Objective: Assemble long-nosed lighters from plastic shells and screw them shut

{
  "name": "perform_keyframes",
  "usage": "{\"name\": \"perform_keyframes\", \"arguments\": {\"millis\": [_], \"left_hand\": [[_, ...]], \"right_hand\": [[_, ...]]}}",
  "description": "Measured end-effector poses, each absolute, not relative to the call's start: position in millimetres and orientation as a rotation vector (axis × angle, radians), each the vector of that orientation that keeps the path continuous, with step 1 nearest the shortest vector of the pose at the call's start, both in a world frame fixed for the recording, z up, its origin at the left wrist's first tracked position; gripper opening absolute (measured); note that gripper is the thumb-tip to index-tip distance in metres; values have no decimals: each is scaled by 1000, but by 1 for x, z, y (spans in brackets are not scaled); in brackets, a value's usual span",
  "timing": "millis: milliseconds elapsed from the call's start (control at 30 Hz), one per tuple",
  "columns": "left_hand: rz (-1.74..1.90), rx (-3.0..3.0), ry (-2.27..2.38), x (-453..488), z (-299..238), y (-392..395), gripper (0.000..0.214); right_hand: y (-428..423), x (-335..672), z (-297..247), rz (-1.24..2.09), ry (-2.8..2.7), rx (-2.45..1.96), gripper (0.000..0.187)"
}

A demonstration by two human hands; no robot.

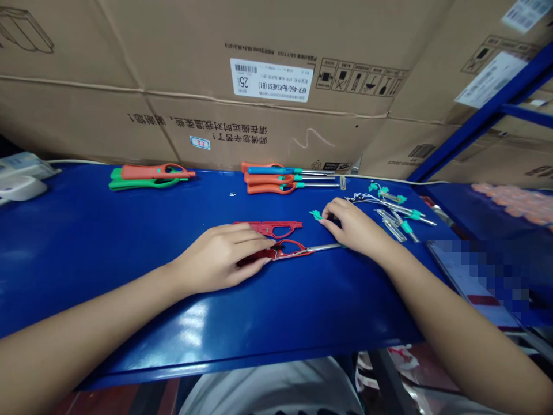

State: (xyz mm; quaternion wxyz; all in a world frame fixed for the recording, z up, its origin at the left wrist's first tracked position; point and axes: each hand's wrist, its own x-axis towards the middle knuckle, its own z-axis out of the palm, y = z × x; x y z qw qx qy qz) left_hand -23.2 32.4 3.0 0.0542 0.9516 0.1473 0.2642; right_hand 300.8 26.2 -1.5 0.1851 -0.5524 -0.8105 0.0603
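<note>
My left hand [228, 253] is closed over the handle of an opened red gas lighter [296, 249], which lies on the blue table. A thin metal tube [325, 248] runs from the lighter towards the right, and its tip passes below my right hand. Just behind it lies another red handle shell [283, 229], partly covered by my left fingers. My right hand [352, 223] has its thumb and forefinger pinched at a small green plastic part [315, 215], close above the tabletop.
Finished-looking orange and blue lighters [276, 179] lie at the back. Further left are green and orange handles [151, 176]. Loose metal tubes with green parts [400, 216] lie to the right, beside a tablet-like panel [470, 282]. Large cardboard boxes [181, 69] stand behind the table [151, 323].
</note>
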Motion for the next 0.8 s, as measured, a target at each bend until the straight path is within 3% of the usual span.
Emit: {"name": "perform_keyframes", "arguments": {"millis": [333,800], "left_hand": [[676,2700,594,-19,-2,27,24],[668,2580,636,-16,-5,23,28]], "right_hand": [[-3,262,19,527,-2468,-1072,6],[-6,260,22,348,-2685,-1084,16]]}}
